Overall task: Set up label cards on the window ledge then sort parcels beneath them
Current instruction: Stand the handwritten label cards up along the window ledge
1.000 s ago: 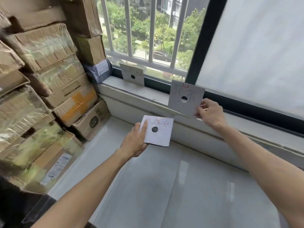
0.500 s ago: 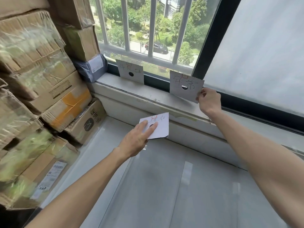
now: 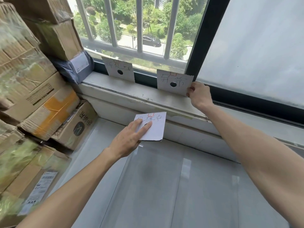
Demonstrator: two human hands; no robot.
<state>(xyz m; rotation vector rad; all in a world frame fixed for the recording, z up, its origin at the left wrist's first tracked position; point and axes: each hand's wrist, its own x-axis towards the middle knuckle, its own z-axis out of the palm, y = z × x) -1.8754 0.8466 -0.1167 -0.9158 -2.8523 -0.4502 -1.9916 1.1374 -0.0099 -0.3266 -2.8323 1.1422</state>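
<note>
Third card waits below the window ledge (image 3: 131, 94)

Left hand (image 3: 126, 139) holds the unplaced card (image 3: 153, 127), fingers flat on top (thumb hidden); right hand (image 3: 199, 94) pinches the second card (image 3: 174, 83) standing on the ledge above.

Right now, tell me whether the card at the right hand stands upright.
Upright: the card stands on the ledge, right hand pinching its corner.

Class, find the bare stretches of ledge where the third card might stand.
Free: the window ledge between the first card and second card, and beyond the right hand. Crowded: the left end by the grey parcel and stacked boxes.
</note>
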